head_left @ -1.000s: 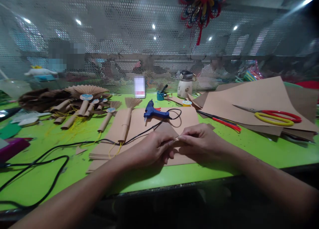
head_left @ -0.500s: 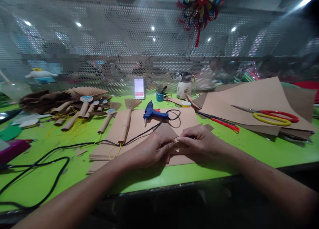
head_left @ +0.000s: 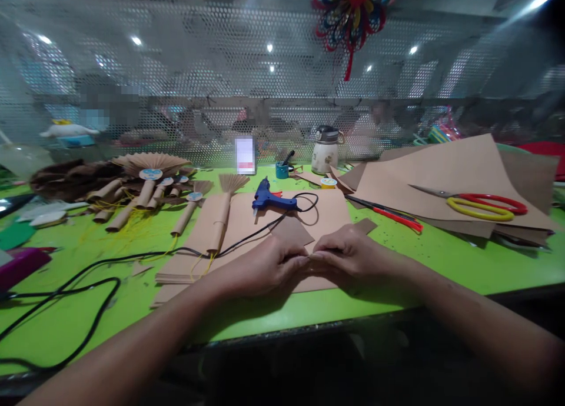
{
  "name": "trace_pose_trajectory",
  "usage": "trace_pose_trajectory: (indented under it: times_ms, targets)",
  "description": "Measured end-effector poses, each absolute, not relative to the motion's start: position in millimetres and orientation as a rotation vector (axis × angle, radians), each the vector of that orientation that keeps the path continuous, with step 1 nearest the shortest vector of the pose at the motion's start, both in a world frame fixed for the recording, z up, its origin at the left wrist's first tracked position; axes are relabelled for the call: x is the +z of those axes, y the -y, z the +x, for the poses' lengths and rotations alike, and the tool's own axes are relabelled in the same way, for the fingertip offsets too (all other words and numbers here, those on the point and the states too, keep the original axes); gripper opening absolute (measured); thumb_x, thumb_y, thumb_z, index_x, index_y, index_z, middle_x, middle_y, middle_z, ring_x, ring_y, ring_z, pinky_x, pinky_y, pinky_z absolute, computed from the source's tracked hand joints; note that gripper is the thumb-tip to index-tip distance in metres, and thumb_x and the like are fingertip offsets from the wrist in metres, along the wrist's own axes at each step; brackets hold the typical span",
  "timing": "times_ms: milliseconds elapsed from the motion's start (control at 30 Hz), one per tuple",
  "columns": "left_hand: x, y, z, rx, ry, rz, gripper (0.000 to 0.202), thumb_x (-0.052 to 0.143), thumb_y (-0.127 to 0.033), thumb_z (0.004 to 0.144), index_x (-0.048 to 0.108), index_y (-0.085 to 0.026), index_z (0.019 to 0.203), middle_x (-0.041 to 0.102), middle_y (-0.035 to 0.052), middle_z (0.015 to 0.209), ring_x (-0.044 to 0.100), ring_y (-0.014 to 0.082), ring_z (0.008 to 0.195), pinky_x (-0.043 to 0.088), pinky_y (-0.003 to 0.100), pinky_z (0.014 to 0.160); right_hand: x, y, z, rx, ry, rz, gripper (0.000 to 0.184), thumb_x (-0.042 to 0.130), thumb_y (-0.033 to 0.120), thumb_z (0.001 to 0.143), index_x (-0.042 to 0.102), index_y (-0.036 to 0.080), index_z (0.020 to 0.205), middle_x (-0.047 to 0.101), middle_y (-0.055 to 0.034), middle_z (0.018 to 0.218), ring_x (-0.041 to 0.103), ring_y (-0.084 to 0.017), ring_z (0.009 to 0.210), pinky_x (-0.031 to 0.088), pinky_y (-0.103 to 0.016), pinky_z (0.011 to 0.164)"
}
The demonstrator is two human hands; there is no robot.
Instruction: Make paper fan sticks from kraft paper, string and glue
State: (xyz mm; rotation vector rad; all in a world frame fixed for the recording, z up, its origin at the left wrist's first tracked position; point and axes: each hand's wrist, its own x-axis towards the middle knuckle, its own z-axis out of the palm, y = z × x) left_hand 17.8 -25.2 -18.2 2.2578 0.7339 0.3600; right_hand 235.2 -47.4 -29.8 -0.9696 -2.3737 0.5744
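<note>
My left hand (head_left: 276, 268) and my right hand (head_left: 353, 253) meet over the stacked brown paper sheets (head_left: 329, 206), fingertips almost touching. Both are closed, thumbs and fingers pinching a small piece of brown paper (head_left: 311, 265) that they mostly hide. A flat brown paper piece (head_left: 292, 229) lies just beyond my left hand. Past my right knuckles pokes the end of a brown strip (head_left: 365, 226); whether it belongs to the pinched piece I cannot tell. The blue glue gun (head_left: 273, 199) rests on the sheets. Left of it lies a paper fan with a rolled handle (head_left: 222, 215).
Several finished paper fans (head_left: 148, 182) with yellow strings are heaped at left. A black cord (head_left: 106, 262) loops across the green table (head_left: 145, 323). Scissors (head_left: 481, 206) lie on large brown sheets (head_left: 424, 170) at right, near red-handled pliers-like tool (head_left: 397, 219). A bottle (head_left: 325, 153) stands behind.
My fingertips have drawn closer together, and the right hand has lowered slightly and moved left. More of the strip behind my right hand shows. The view has shifted slightly.
</note>
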Motion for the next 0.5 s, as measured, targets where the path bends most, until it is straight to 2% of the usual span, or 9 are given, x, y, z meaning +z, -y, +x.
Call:
trace_pose_trajectory:
  times_ms: [167,367,500]
  targets:
    - [-15.2,26.4,17.6,0.296,-0.756,2.326,0.032,0.041,-0.036,0.094,0.065,-0.015,0.088,0.061,-0.0001,0.074,0.051,0.0124,0.069,0.036,0.023,0.062,-27.7,48.1,235.5,0.607,2.390,-0.985,0.032,0.048,0.029,0.093,0.068,0.009,0.079,0.061,-0.0018,0.062,0.053,-0.010,0.056,0.035,-0.020,0.053]
    - [-12.3,26.1,11.8,0.236,-0.825,2.202,0.044,0.034,-0.044,0.095,0.059,-0.016,0.073,0.060,0.0011,0.065,0.051,0.0121,0.060,0.037,0.023,0.060,-28.3,45.2,238.4,0.596,2.344,-1.000,0.027,0.051,0.029,0.091,0.069,0.011,0.082,0.064,-0.0018,0.064,0.052,-0.009,0.057,0.035,-0.019,0.052]
    - [-10.7,25.9,10.9,0.263,-0.848,2.152,0.048,0.033,-0.050,0.093,0.059,-0.016,0.071,0.060,0.0022,0.064,0.051,0.0128,0.059,0.038,0.023,0.059,-26.8,44.9,238.6,0.623,2.302,-1.029,0.025,0.052,0.029,0.090,0.070,0.012,0.083,0.065,-0.0022,0.067,0.054,-0.011,0.060,0.037,-0.020,0.055]
